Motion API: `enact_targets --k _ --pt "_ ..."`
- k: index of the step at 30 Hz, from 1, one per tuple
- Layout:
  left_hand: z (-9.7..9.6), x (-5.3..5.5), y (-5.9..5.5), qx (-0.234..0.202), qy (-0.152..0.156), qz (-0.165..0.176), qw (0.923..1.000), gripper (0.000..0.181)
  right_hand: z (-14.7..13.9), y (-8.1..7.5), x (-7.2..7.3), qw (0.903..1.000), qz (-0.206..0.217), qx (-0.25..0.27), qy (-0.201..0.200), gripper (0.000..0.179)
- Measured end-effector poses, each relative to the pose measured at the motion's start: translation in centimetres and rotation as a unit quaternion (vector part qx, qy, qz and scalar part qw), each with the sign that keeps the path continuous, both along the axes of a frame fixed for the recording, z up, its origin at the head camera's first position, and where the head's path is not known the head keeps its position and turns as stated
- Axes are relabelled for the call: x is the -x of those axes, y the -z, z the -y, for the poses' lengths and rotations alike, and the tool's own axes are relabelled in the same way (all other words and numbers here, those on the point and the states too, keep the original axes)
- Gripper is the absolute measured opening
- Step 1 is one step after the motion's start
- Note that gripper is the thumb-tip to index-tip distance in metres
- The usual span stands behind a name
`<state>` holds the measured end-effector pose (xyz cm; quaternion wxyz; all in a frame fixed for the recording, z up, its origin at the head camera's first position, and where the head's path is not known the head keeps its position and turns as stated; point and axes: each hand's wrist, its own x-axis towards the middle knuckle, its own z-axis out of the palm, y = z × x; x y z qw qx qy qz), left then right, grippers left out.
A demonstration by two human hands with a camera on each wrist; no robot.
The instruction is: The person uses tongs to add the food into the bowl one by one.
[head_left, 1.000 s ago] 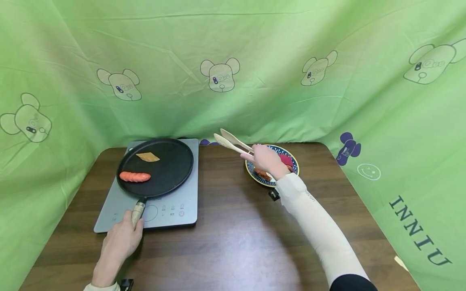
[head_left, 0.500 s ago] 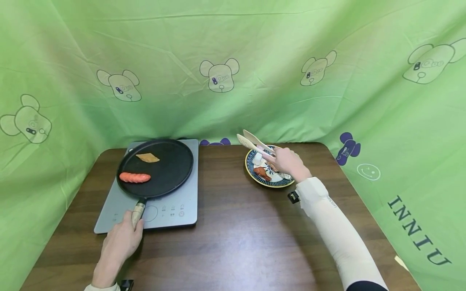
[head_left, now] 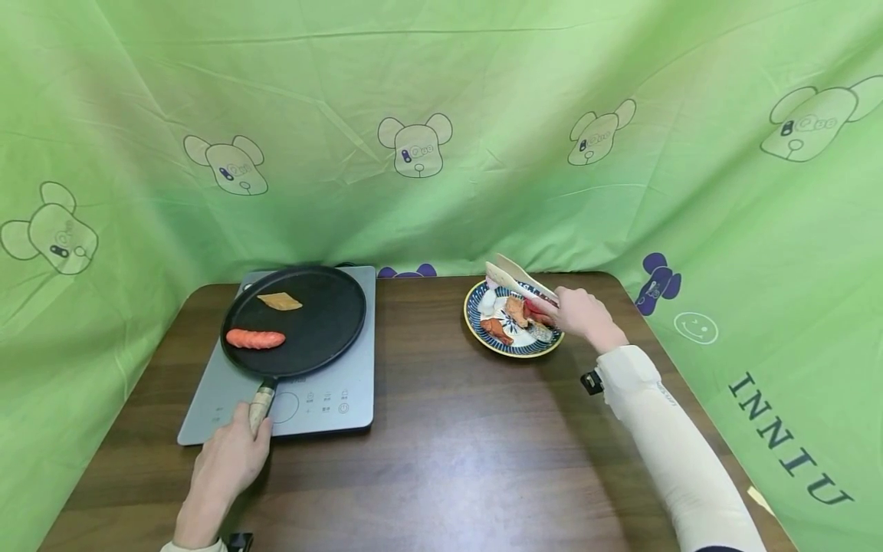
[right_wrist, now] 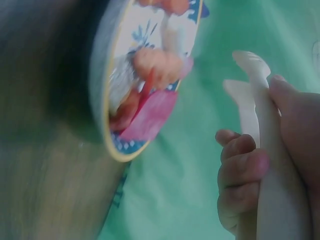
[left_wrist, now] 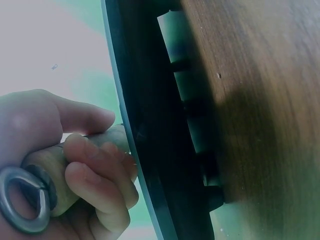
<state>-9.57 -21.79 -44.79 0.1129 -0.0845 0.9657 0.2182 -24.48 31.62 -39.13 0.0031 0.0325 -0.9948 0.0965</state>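
Green cloth (head_left: 310, 69) is hung behind a dark wood counter (head_left: 441, 460), where a flat black pan (head_left: 320, 307) is seated on a cooktop (head_left: 360, 376) at left. Its handle (head_left: 260, 408) is wrapped by the curled fingers of the left hand (head_left: 231, 456); pale tongs (right_wrist: 282, 195) are gripped in the fingers of the right hand (head_left: 585, 316), clear of a patterned plate (head_left: 472, 322) at right, their tips parted with nothing seen between them. The pan is judged stiff and the weightier item, best held by that handle. The tongs are judged light and springy, best gripped along the arms, well back from the tips. The plate, probably smooth and breakable, is best taken by its rim; the food pieces (head_left: 494, 330) on it are presumed light and easily pinched.
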Motion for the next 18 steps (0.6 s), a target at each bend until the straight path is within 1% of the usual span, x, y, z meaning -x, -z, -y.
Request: enact_targets --k 4,9,14,18 --pt "0.0 0.0 0.0 0.001 0.003 0.002 1.0 0.057 -1.5 0.2 -0.3 0.9999 0.008 -0.006 0.001 0.056" --pt "0.0 0.0 0.0 0.004 0.002 0.0 1.0 0.057 -3.0 0.1 -1.0 0.9998 -0.004 -0.019 -0.007 0.058" --pt "-0.1 0.0 0.0 0.003 0.001 0.001 1.0 0.057 -4.5 0.0 -1.7 0.9991 -0.014 -0.038 -0.015 0.052" --pt "0.0 0.1 0.0 0.005 0.006 -0.003 1.0 0.057 -5.4 -0.1 -2.3 0.9992 -0.006 -0.037 -0.016 0.049"
